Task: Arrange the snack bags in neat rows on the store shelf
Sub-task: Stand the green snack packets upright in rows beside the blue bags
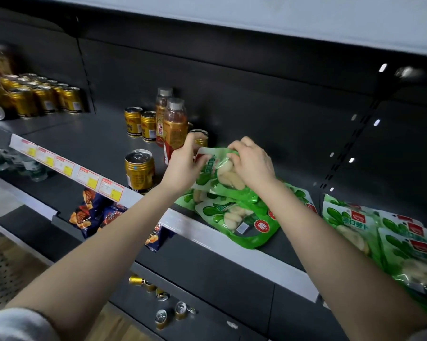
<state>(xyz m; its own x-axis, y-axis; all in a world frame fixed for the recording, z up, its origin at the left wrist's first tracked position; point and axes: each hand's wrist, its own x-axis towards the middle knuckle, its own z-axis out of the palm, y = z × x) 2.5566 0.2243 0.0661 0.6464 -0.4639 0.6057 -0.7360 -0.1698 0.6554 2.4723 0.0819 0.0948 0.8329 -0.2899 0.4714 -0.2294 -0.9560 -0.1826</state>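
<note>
**Though the sorting is under way, no neat row stands yet**

As we hold one green snack bag (216, 168) up over the shelf (89, 141), our left hand (183, 163) pinches its upper left corner. Our right hand (253, 163) curls its fingers over the top edge, so both hands grip the same bag. It hangs tilted just above a loose heap (234, 217) of like green bags, which lie flat and askew, one overhanging the front lip of the shelf. Further right, more green bags (384, 235) lie overlapped and slanting, also out of line.

We judge the task to be at an early stage. No green bag is squared to the shelf edge yet, and the held bag is the only one being dealt with. What is left, as far as we can see, is to set this bag down straight, then take up the heap and the right-hand lot bag by bag.

Gold cans (140, 174) and two bottles (174, 124) stand just left of our hands, where a row could run. Whether they must move we cannot tell. Dark blue snack bags (94, 214) on the shelf below lean unevenly too.
</note>
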